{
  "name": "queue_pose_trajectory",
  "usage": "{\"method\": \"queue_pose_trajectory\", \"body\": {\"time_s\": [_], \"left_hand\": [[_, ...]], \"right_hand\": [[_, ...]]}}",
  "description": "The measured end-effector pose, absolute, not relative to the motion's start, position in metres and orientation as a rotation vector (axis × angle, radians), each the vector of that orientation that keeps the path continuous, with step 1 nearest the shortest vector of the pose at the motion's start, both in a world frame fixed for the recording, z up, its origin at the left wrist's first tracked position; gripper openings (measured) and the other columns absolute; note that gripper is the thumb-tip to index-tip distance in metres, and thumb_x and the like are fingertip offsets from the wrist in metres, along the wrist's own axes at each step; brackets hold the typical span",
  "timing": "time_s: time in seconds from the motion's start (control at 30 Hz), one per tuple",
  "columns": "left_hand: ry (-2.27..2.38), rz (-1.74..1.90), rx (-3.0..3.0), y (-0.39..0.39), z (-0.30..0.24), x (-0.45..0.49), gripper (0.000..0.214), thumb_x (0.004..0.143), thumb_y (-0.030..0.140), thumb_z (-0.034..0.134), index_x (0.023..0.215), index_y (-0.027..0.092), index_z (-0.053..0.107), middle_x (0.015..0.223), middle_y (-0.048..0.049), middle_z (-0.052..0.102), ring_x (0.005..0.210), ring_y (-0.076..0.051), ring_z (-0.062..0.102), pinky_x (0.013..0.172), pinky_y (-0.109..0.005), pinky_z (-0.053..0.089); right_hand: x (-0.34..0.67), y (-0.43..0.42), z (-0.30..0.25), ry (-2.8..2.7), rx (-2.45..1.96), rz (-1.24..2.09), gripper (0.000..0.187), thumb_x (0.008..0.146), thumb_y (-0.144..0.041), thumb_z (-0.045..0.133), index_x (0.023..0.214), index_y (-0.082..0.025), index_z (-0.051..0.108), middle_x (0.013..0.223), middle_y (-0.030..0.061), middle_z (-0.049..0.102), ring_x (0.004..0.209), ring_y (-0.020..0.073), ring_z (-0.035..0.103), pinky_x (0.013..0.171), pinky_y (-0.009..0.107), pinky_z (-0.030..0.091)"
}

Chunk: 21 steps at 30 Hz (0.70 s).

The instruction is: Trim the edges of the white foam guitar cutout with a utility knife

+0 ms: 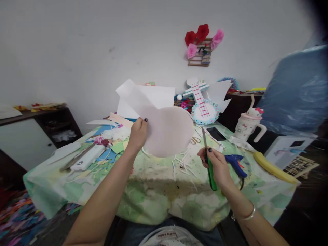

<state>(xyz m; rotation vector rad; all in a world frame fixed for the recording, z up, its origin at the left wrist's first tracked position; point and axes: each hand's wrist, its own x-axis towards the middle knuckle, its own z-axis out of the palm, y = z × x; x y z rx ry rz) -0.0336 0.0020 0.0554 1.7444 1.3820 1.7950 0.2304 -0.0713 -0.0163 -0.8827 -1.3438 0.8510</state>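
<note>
My left hand (138, 133) grips a white sheet cut-out (169, 131) at its left edge and holds it up above the table. The cut-out has a wide round body, with a straight strip rising to the upper left. In my right hand (216, 166) is a green-handled utility knife (211, 174), its blade pointing up and away. The knife is to the right of the cut-out, apart from it. Behind them stands a white paper-craft banjo (201, 102) with pink strings and a blue beaded rim. Thin white offcuts (183, 166) lie below the cut-out.
On the right are a blue glue gun (236, 164), a black phone (216, 134), a lidded cup (248, 124) and a yellow banana-shaped thing (274, 168). At left lie a white power strip (88, 158) and coloured paper scraps (118, 147). Scissors (196, 140) rest mid-table.
</note>
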Motion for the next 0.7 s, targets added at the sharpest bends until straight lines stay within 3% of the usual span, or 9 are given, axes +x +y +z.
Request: {"method": "queue_pose_trajectory", "body": {"time_s": [0.13, 0.27, 0.33, 0.43, 0.53, 0.6, 0.7], "left_hand": [[1.274, 1.859, 1.756, -0.002, 0.028, -0.023, 0.021, 0.078, 0.034, 0.055, 0.089, 0.015, 0.055, 0.079, -0.0026, 0.059, 0.073, -0.014, 0.055, 0.069, -0.026, 0.042], [1.477, 1.826, 1.761, -0.024, -0.002, -0.007, 0.02, 0.071, 0.034, 0.063, 0.07, 0.016, 0.055, 0.066, -0.0024, 0.059, 0.063, -0.016, 0.056, 0.062, -0.028, 0.045], [1.423, 1.866, 1.926, -0.039, -0.013, 0.0, 0.011, 0.073, 0.027, 0.06, 0.072, 0.017, 0.055, 0.073, -0.003, 0.062, 0.068, -0.015, 0.058, 0.065, -0.027, 0.047], [1.29, 1.884, 2.258, -0.057, -0.029, 0.005, 0.007, 0.072, 0.015, 0.057, 0.069, 0.018, 0.053, 0.078, -0.0032, 0.065, 0.075, -0.014, 0.06, 0.07, -0.026, 0.048], [1.078, 1.922, 2.413, -0.063, -0.047, 0.006, 0.011, 0.073, 0.014, 0.059, 0.069, 0.018, 0.05, 0.084, -0.0056, 0.066, 0.079, -0.015, 0.063, 0.069, -0.024, 0.049], [1.045, 1.9, 2.518, -0.064, -0.059, 0.004, 0.006, 0.076, 0.013, 0.058, 0.078, 0.018, 0.055, 0.09, -0.0074, 0.068, 0.085, -0.015, 0.065, 0.07, -0.023, 0.05], [1.03, 1.815, 2.751, -0.068, -0.071, 0.003, 0.021, 0.082, 0.01, 0.053, 0.101, 0.016, 0.059, 0.102, -0.011, 0.069, 0.096, -0.017, 0.065, 0.08, -0.025, 0.052]], "right_hand": [[0.213, -0.067, -0.013, -1.438, -0.927, 0.795, 0.041, 0.089, -0.054, 0.044, 0.079, -0.016, 0.057, 0.054, -0.0045, 0.041, 0.046, 0.0086, 0.035, 0.045, 0.023, 0.025], [0.195, -0.074, -0.004, -1.577, -0.995, 0.601, 0.037, 0.093, -0.049, 0.039, 0.094, -0.017, 0.059, 0.06, -0.0039, 0.045, 0.051, 0.0095, 0.04, 0.05, 0.023, 0.03], [0.186, -0.082, 0.002, -1.67, -0.991, 0.53, 0.034, 0.094, -0.045, 0.039, 0.098, -0.018, 0.059, 0.061, -0.0039, 0.046, 0.054, 0.0099, 0.042, 0.053, 0.023, 0.031], [0.174, -0.095, 0.005, -1.789, -0.945, 0.493, 0.032, 0.096, -0.041, 0.037, 0.097, -0.018, 0.06, 0.067, -0.0012, 0.053, 0.063, 0.0116, 0.049, 0.059, 0.023, 0.035], [0.169, -0.104, -0.003, -1.899, -0.897, 0.522, 0.032, 0.096, -0.037, 0.036, 0.09, -0.018, 0.06, 0.071, 0.0002, 0.056, 0.065, 0.0123, 0.05, 0.061, 0.024, 0.036], [0.17, -0.107, -0.013, -1.926, -0.874, 0.538, 0.03, 0.096, -0.035, 0.036, 0.089, -0.018, 0.06, 0.072, 0.0007, 0.057, 0.066, 0.0128, 0.05, 0.062, 0.024, 0.036], [0.176, -0.113, -0.028, -1.924, -0.871, 0.543, 0.025, 0.096, -0.031, 0.036, 0.095, -0.019, 0.059, 0.081, 0.0028, 0.061, 0.074, 0.0147, 0.054, 0.067, 0.026, 0.039]]}}
